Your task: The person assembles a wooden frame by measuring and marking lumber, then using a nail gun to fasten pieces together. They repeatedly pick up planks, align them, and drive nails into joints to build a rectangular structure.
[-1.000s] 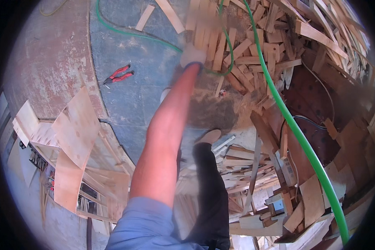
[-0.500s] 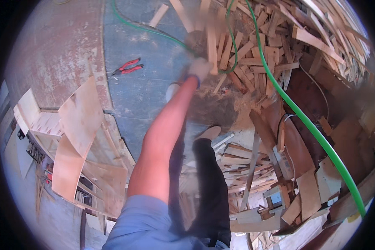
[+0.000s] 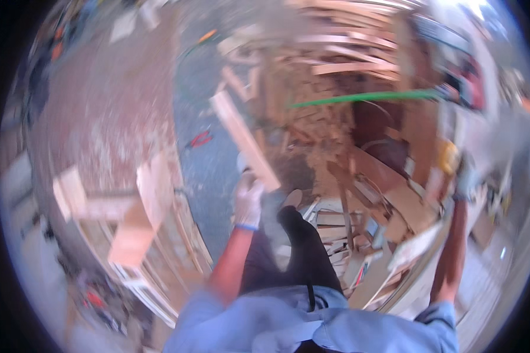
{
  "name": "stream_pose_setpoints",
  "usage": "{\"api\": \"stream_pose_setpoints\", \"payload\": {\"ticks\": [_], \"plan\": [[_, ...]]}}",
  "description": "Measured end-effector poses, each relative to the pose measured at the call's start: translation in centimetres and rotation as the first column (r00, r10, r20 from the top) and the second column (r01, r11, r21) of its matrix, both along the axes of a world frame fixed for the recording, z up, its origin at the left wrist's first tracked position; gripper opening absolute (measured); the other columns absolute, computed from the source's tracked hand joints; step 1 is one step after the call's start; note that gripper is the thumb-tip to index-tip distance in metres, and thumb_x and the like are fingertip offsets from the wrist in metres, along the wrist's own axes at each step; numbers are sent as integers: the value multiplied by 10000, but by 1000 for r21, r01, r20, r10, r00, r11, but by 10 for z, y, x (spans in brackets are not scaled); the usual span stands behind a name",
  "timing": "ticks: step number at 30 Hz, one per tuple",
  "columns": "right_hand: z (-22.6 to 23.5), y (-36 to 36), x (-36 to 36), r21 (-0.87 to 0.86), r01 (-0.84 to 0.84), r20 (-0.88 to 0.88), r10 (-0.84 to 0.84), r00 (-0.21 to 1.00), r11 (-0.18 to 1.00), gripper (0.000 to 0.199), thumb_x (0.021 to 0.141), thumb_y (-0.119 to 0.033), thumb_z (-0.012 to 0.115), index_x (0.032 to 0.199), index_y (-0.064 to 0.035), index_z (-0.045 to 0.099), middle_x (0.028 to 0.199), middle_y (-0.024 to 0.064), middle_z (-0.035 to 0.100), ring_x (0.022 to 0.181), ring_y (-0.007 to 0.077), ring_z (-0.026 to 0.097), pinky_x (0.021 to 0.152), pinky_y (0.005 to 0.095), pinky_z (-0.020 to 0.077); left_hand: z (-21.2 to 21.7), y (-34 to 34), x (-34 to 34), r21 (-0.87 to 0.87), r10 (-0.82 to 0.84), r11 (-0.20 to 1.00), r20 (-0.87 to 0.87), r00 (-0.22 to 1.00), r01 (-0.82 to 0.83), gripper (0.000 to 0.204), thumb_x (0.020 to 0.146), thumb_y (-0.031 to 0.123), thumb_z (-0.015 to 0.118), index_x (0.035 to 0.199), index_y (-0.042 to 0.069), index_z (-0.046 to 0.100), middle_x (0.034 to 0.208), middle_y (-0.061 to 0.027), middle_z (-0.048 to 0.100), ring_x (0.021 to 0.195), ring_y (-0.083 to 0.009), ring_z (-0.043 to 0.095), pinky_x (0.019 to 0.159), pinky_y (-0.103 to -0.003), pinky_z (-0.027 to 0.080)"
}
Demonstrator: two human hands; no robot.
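The picture is blurred by motion. My left hand (image 3: 248,201), in a pale glove, is closed around the near end of a long, light wooden strip (image 3: 241,136), which slants up and to the left over the grey floor. My right hand (image 3: 465,183), also gloved, is out at the right edge beside a yellow object (image 3: 447,156). The blur hides whether it holds anything. My dark trouser leg and shoe (image 3: 293,203) stand between the two arms.
A big heap of wood offcuts (image 3: 341,65) fills the upper middle, with a green hose (image 3: 365,97) across it. Red-handled pliers (image 3: 200,139) lie on the floor. Plywood pieces (image 3: 136,217) lean at the left, and more scraps (image 3: 383,206) lie at the right.
My left hand has drawn back from the scrap heap toward my body, now carrying a long wooden strip. The view has swung, and my right arm has come into sight.
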State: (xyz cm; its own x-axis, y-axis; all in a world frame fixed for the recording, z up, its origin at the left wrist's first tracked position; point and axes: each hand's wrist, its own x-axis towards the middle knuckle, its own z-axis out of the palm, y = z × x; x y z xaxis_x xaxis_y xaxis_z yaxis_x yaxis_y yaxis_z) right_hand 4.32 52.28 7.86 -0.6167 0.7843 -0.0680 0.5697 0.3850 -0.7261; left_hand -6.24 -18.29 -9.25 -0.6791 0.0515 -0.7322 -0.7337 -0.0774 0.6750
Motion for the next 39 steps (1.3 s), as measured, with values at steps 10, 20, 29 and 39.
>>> {"api": "stream_pose_setpoints", "payload": {"ticks": [10, 20, 29, 39], "plan": [[121, -391, -13, -355, -237, -53, 234, 971, 904, 300, 943, -203, 711, 1174, -12, 711, 1054, 81, 718, 1021, 173, 671, 922, 341, 537, 209, 103, 32, 284, -430, 835, -196, 881, 471, 209, 916, -5, 597, 1123, -2, 620, 1019, -53, 643, 968, -135, 598, 905, -298, 496], [137, -318, 159, -578, 199, -11, -251, 968, 792, 275, 893, -257, 721, 1018, -13, 744, 837, 86, 726, 762, 146, 687, 702, 331, 560, 284, 265, 143, 181, -900, 289, -282, 331, 940, 270, 1020, 138, 581, 1229, -25, 633, 1075, -70, 681, 993, -135, 633, 901, -274, 497], [142, -118, 279, 286, 62, 258, -139, 956, 956, 322, 838, -337, 709, 832, -15, 688, 825, 220, 641, 796, 369, 669, 728, 454, 530, 254, 316, 171, 117, -952, 218, -194, 238, 969, 247, 1020, 139, 543, 1193, -8, 640, 1042, -79, 685, 908, -158, 672, 812, -313, 559], [88, -75, 294, 194, -78, 324, 11, 946, 978, 334, 863, -373, 658, 852, -40, 685, 882, 218, 672, 876, 415, 660, 784, 488, 523, 259, 339, 178, -242, -967, 183, -221, 130, 953, 246, 1003, 163, 553, 1107, -12, 690, 1000, -100, 715, 928, -183, 690, 847, -337, 544]]}}
